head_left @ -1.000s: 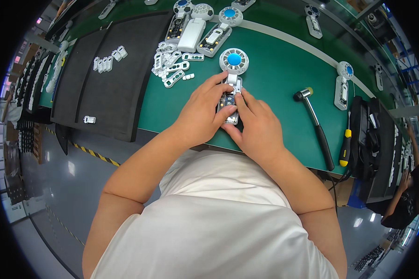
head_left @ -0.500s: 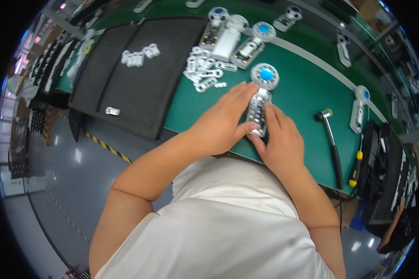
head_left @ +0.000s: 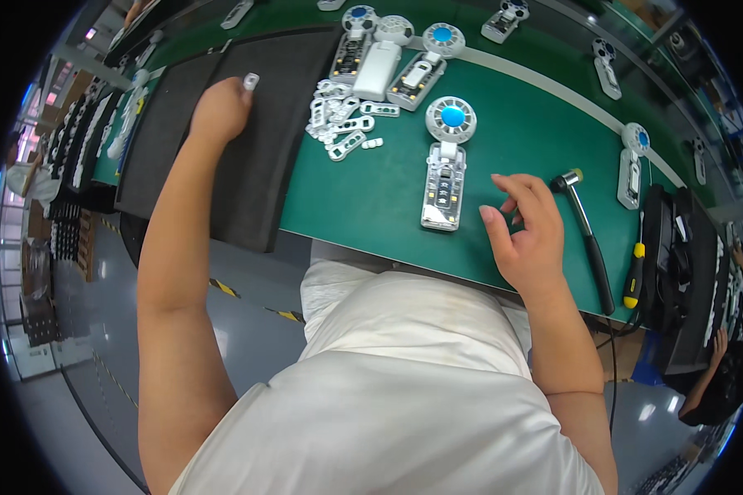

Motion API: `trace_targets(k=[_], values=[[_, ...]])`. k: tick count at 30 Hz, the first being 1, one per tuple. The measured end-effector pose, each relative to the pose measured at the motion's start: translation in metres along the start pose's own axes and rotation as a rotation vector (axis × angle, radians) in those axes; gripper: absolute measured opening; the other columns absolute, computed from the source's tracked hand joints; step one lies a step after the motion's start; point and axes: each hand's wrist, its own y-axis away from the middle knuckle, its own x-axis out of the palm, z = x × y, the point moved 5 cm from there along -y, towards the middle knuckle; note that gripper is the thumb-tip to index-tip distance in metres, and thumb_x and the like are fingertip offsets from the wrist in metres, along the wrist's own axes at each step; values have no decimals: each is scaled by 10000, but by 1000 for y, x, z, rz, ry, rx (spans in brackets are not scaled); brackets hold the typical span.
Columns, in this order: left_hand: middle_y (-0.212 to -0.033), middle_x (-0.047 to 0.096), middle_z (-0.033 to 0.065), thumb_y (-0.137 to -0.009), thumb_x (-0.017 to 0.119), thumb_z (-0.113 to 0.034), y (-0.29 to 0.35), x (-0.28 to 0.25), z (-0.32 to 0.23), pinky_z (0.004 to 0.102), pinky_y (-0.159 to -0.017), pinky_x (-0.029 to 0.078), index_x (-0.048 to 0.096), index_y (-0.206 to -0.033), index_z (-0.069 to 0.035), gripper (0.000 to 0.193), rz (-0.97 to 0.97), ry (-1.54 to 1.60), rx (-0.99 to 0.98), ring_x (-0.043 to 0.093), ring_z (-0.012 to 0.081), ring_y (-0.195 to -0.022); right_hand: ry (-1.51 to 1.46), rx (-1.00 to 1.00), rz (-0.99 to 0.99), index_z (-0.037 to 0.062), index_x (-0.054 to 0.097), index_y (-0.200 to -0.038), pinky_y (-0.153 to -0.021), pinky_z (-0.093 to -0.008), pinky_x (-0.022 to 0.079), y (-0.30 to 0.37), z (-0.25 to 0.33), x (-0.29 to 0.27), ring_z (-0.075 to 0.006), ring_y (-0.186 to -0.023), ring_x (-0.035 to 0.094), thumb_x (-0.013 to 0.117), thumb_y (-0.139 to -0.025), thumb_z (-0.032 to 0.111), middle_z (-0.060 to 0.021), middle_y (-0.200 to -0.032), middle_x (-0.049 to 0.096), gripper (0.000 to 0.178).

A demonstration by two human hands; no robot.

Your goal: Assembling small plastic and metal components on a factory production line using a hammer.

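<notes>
Over the black foam tray (head_left: pixel 260 157), my left hand (head_left: pixel 221 111) is closed, with a small white plastic piece (head_left: pixel 251 81) at its fingertips. Part of that grip is hidden behind the hand. My right hand (head_left: pixel 532 231) hovers by the table's near edge, fingers curved and apart, holding nothing. Between the hands, on the green mat (head_left: pixel 371 194), lies a handheld fan (head_left: pixel 444 186) with a round grille, a blue centre and an uncovered handle showing a circuit board. Neither hand touches it.
Behind lie a pile of white plastic parts (head_left: pixel 338 115) and several more fans (head_left: pixel 378 70). To the right are a hammer (head_left: pixel 586 239), a yellow-and-black screwdriver (head_left: pixel 633 276) and another fan (head_left: pixel 631 165). A person's arm (head_left: pixel 706 379) shows at the far right.
Both hands have let go of the handheld fan. My left hand has swung left to the foam tray; my right has drawn back to the right and opened. The view has shifted slightly.
</notes>
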Motion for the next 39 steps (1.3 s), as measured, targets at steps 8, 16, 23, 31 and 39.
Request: trace_targets(k=[8, 16, 23, 31, 39], values=[[-786, 512, -80, -1084, 703, -313, 177, -11, -212, 212, -618, 337, 662, -1030, -91, 232, 769, 1828, -2, 414, 34, -690, -107, -437, -23, 63, 740, -1184, -890, -391, 588, -32, 41, 11, -327, -1141, 716, 907, -786, 108, -166, -1363, 708, 434], [-1201, 662, 102, -964, 828, -357, 171, -1, -224, 392, -964, 495, 624, -1329, -56, 516, 227, 1196, 437, 602, 252, -1140, 80, -383, 134, 58, 751, -1175, -1003, -439, 568, -42, 25, 0, -357, -1198, 704, 924, -765, 130, -148, -1326, 752, 451], [-1578, 555, 179, -829, 918, -398, 176, 18, -233, 543, -1251, 342, 447, -1610, -53, 975, 124, 755, 529, 393, 418, -1553, 230, -382, 308, 41, 790, -1153, -1018, -438, 563, -53, 21, 14, -346, -1176, 693, 904, -784, 120, -111, -1318, 765, 395], [-1564, 575, 161, -831, 914, -391, 178, 19, -232, 535, -1239, 366, 463, -1605, -65, 953, 96, 753, 538, 422, 410, -1539, 286, -389, 358, 40, 807, -1158, -1013, -442, 565, -52, 25, 19, -342, -1173, 673, 902, -793, 131, -110, -1317, 763, 388], [-1473, 620, 142, -864, 872, -243, 201, 5, -242, 513, -1154, 458, 617, -1449, -55, 666, -45, 713, 663, 505, 384, -1455, 332, -431, 335, 61, 788, -1236, -1102, -456, 517, -46, 13, 13, -367, -1322, 606, 871, -843, 142, -131, -1475, 658, 409]])
